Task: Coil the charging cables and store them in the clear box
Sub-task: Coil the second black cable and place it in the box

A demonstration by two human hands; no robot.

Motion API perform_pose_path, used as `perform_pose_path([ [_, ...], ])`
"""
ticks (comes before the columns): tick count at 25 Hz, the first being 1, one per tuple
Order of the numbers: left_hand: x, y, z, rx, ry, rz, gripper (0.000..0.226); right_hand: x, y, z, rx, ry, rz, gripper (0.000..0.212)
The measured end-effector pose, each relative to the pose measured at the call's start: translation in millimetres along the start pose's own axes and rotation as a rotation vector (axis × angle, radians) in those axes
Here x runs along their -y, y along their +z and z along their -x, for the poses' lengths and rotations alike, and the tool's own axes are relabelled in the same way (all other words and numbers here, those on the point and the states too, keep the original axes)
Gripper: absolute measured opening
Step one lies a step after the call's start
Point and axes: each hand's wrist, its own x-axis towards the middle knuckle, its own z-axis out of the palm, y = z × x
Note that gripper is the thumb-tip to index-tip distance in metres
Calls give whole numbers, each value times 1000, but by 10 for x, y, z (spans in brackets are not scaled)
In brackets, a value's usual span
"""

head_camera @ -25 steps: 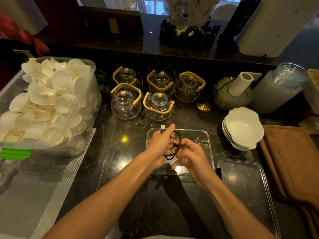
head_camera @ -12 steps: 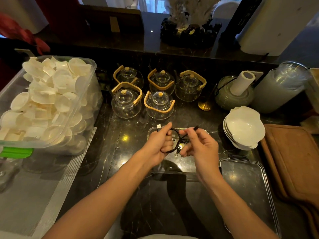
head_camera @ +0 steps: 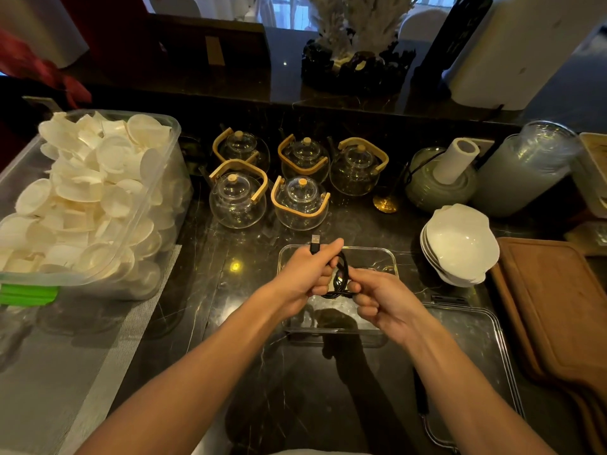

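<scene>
A black charging cable (head_camera: pixel 341 279) is looped into a small coil between my two hands, just above the clear box (head_camera: pixel 387 257) on the dark counter. My left hand (head_camera: pixel 307 274) grips the coil, and the cable's USB plug (head_camera: pixel 315 243) sticks up above the thumb. My right hand (head_camera: pixel 382 300) pinches the coil's lower right side with closed fingers. The box's inside is mostly hidden by my hands. Its clear lid (head_camera: pixel 473 356) lies flat to the right of the box.
Several glass teapots (head_camera: pixel 297 201) with bamboo handles stand behind the box. A large clear bin of white cups (head_camera: pixel 82 205) fills the left. Stacked white bowls (head_camera: pixel 460 244) and a wooden board (head_camera: pixel 558 307) sit at the right, with a paper roll (head_camera: pixel 456 159) behind them.
My right hand has dropped from above the coil to its lower right side, carrying the cable around. The left hand has kept its hold, and the coil looks tighter.
</scene>
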Motion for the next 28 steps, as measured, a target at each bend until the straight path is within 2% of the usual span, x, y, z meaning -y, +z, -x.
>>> perform_pose_path([
  [7,107,-13,-68,-262,12,-65,38,-103,19,-5,110,-128,176,30],
  [12,198,19,-91,-339,41,-176,36,-179,78,-21,141,-159,295,15],
  [15,187,-10,-76,-236,-12,-84,35,-258,117,-43,44,-320,347,15],
  [19,174,-35,-64,-159,-65,-50,33,-351,135,-105,-235,-620,601,9],
  [21,191,-10,-62,-175,-83,-47,31,-359,118,-111,-361,-791,869,13],
  [23,221,-3,-68,-200,-98,-49,31,-373,101,-112,-408,-935,1118,14],
  [24,236,-3,-75,-205,-100,-57,31,-377,96,-107,-413,-937,1107,14],
  [25,246,-7,-78,-200,-98,-68,31,-373,89,-95,-407,-906,996,13],
  [28,236,-23,-89,-100,-126,-73,34,-309,92,-85,-362,-728,441,7],
])
